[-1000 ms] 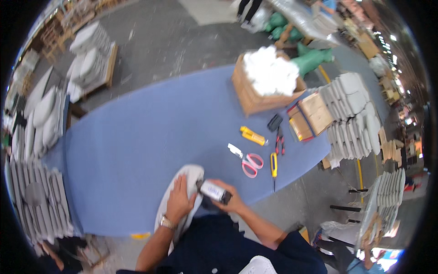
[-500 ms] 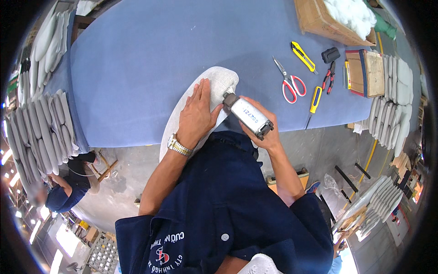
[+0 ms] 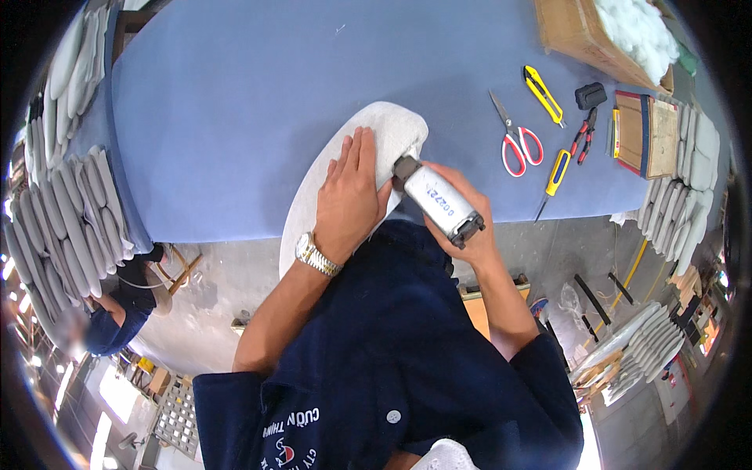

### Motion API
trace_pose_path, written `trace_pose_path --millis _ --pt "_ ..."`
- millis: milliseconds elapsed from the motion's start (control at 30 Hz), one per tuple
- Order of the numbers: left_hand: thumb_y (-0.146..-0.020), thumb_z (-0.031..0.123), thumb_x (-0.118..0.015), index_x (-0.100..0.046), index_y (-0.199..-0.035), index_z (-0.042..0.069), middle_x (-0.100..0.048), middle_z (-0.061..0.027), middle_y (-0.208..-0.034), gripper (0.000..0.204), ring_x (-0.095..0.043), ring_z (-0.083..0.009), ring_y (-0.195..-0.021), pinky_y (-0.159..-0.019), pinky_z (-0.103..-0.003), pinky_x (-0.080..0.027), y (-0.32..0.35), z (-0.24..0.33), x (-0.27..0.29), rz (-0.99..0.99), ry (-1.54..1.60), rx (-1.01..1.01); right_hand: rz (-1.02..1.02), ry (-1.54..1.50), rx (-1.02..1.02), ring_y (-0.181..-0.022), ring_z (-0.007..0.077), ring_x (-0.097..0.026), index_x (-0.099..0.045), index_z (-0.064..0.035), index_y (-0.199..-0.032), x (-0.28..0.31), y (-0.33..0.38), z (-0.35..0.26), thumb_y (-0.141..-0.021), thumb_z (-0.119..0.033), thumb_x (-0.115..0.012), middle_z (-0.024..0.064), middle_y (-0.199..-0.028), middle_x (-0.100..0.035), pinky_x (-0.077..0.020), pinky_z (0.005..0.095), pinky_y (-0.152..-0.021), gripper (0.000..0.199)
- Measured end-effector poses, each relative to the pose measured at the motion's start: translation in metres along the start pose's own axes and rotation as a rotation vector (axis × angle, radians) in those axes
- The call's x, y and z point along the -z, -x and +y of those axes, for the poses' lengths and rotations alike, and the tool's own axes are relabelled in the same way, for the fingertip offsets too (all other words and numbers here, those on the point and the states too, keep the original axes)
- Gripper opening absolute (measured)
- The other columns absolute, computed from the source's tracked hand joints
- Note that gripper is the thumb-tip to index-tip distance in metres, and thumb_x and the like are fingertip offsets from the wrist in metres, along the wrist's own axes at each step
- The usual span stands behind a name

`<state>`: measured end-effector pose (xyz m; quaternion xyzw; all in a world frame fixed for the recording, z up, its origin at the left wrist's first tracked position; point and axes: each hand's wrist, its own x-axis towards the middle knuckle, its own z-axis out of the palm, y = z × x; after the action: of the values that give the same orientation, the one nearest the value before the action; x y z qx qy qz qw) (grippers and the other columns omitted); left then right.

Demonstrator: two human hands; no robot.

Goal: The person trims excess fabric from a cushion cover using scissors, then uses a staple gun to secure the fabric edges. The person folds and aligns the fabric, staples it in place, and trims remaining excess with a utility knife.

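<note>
Left hand point(image 3: 350, 196): lying flat, palm down, on an oblong, round-ended panel covered in light grey fabric point(image 3: 392, 125); its fingers are stretching out straight and close together, grasping nothing. The thumb is resting near the tool's dark nose. A silver-and-gold metal wristwatch point(image 3: 316, 255) is circling this wrist.

Right hand point(image 3: 470, 196): grasping a silver, cylindrical metal hand tool with black ends point(image 3: 440, 202); the fingers are closing around its body, with the tips hiding underneath. The tool is tilting, its nose pointing at the panel's right rim; whether the two are touching, cannot tell.

Panel position: lying aslant across the near edge of the blue-covered table point(image 3: 219, 141), its rounded end resting on the surface and its lower part reaching past that edge toward the person.

Toward the table's near right corner: red-and-white-handled steel scissors point(image 3: 513, 142) are lying with blades pointing to the far edge; a yellow-and-black screwdriver point(image 3: 558, 174) is pointing its shaft at the near edge; red-and-black pliers point(image 3: 583, 137) are lying between the screwdriver and a small black blocky object point(image 3: 591, 95). A yellow-and-black utility knife point(image 3: 543, 95) is lying just beyond the scissors. By the right edge, a brown box with a dark blue band point(image 3: 662, 137) is sitting; toward the far right corner, a cardboard carton point(image 3: 599, 51) is holding fluffy white filling point(image 3: 638, 39).
</note>
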<state>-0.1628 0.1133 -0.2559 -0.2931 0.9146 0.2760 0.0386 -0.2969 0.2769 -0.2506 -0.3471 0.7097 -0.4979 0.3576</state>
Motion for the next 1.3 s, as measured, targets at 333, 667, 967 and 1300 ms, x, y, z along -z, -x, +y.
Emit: trace_pose_path --millis 333,667,967,1300 --pt "-0.088 0.017 -0.075 -0.033 -0.154 -0.004 -0.045 -0.0282 -0.153 0.082 -0.047 -0.0439 -0.141 -0.112 -0.047 -0.046 0.005 -0.002 -0.003 0.011 0.004 -0.041 -0.003 -0.015 0.105 -0.117 0.0237 -0.069 -0.060 0.0023 -0.138 0.001 0.012 0.013 -0.079 -0.001 -0.075 0.0193 -0.130 -0.068 -0.0516 0.0333 -0.100 0.061" --pt "-0.085 0.015 -0.076 -0.032 -0.155 -0.004 -0.042 -0.0276 -0.157 0.084 -0.041 -0.0424 -0.146 -0.114 -0.053 -0.043 0.006 0.004 -0.004 -0.051 0.009 0.014 -0.052 -0.034 -0.090 -0.114 0.0241 -0.069 -0.061 0.0000 -0.135 0.000 0.008 -0.003 -0.079 -0.003 -0.074 0.0172 -0.129 -0.069 -0.0528 0.0328 -0.096 0.058" --pt "-0.084 0.015 -0.077 -0.034 -0.154 -0.004 -0.041 -0.0265 -0.158 0.085 -0.044 -0.0421 -0.145 -0.111 -0.057 -0.046 0.008 -0.004 -0.006 0.015 -0.003 -0.054 0.047 -0.057 0.007 -0.115 0.0326 -0.070 -0.062 -0.0044 -0.137 -0.012 0.021 0.006 -0.076 -0.009 -0.077 0.0194 -0.129 -0.069 -0.0540 0.0363 -0.096 0.063" --pt "-0.081 0.010 -0.076 -0.034 -0.154 -0.005 -0.041 -0.0271 -0.158 0.086 -0.043 -0.0418 -0.146 -0.112 -0.057 -0.045 0.007 -0.001 -0.005 -0.034 0.020 -0.022 -0.002 -0.044 -0.047 -0.113 0.0309 -0.071 -0.062 -0.0068 -0.137 -0.012 0.016 -0.003 -0.078 -0.010 -0.077 0.0173 -0.124 -0.071 -0.0544 0.0355 -0.094 0.061"
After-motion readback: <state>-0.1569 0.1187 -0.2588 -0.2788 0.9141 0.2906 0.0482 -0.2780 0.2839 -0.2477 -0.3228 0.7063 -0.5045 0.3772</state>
